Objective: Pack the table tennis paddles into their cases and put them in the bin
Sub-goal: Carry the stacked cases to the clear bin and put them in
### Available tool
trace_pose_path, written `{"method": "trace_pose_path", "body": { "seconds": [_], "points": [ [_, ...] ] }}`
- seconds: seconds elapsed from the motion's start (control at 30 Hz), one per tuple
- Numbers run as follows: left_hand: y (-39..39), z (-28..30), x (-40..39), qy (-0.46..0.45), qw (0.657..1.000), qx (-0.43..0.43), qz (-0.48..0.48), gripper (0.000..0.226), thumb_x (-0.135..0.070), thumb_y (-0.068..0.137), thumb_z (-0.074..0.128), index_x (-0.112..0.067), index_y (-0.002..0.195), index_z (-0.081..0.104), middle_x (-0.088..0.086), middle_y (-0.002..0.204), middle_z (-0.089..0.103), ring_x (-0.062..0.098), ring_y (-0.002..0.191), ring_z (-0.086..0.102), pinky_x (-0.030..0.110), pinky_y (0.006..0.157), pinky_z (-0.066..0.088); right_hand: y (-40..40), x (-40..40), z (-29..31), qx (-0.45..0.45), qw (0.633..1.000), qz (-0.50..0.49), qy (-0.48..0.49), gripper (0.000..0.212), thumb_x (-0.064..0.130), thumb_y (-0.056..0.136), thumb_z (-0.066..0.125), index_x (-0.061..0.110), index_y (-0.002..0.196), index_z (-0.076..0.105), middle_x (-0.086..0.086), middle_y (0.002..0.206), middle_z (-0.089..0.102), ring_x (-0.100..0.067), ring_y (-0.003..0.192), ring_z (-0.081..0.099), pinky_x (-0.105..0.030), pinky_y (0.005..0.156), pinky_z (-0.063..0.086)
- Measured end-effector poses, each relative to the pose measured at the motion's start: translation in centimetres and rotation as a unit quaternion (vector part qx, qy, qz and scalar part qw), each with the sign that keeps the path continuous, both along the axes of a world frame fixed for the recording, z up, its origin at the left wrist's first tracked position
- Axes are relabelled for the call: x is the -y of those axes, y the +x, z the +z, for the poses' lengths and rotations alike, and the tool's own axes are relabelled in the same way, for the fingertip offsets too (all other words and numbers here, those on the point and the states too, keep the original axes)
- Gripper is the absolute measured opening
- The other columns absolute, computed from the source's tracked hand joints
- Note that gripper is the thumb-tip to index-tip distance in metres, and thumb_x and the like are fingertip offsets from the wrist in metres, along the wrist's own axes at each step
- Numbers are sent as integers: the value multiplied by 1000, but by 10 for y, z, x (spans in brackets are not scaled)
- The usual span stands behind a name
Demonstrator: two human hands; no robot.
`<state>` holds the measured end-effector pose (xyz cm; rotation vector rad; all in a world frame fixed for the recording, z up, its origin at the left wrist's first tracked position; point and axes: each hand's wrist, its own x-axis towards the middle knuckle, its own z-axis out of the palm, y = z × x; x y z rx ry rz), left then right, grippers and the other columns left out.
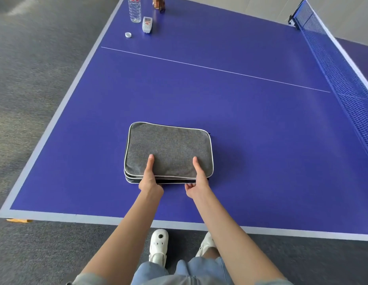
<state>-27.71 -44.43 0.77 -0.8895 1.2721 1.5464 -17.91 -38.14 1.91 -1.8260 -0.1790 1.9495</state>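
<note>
Hands are gripping a gray case w/ white edging that is lying flat on the blue table, near the edge closest to the person. Left hand is holding the near edge of the case, thumb lying on top & fingers tucked under. Right hand is holding the same edge just beside it, thumb on top too, fingers curling under the side. Case is looking closed; what's inside is hidden. Net is stretching along the right side of the table. Far away at the table's back-left corner a clear water bottle is standing, w/ its white cap lying apart, a small gray gadget beside it & a brown bottle behind.
</note>
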Motion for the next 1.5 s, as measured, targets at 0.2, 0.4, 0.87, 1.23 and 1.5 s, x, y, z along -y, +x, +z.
{"method": "trace_pose_path", "body": {
  "seconds": [0.2,0.4,0.87,1.23,1.5],
  "points": [
    [-5,-6,-1,14,999,-27,34,71,-42,48,90,-17,105,56,-3,101,67,18,92,66,36,87,56,-7,3,-6,-79,993,-73,56,66,34,63,84,13,120,58,-3,117,67,-21,106,64,-37,99,50],
    [-4,8,-9,10,997,-60,39,73,-37,49,91,-14,108,56,-1,100,68,16,84,68,34,82,58,-8,-6,8,-103,989,-81,69,68,30,65,84,11,123,54,-9,120,64,-27,107,63,-43,96,52],
    [158,77,-66,91,974,-121,-168,71,-35,57,88,-10,116,56,3,112,67,20,99,66,35,90,55,179,-24,65,-123,945,-263,151,41,30,62,86,20,96,65,-1,105,70,-17,92,68,-35,93,55],
    [453,116,-56,174,913,-81,-359,69,-36,60,86,-12,117,55,3,112,66,18,97,65,36,92,54,475,29,100,-81,870,-429,231,42,30,66,82,21,105,68,0,105,72,-18,97,68,-35,93,53],
    [641,136,-47,189,846,-61,-495,72,-35,60,86,-10,120,55,5,114,67,21,100,66,36,95,52,651,75,117,-56,793,-556,243,45,30,67,82,24,108,67,3,107,72,-17,100,67,-35,94,53]
  ]
}}
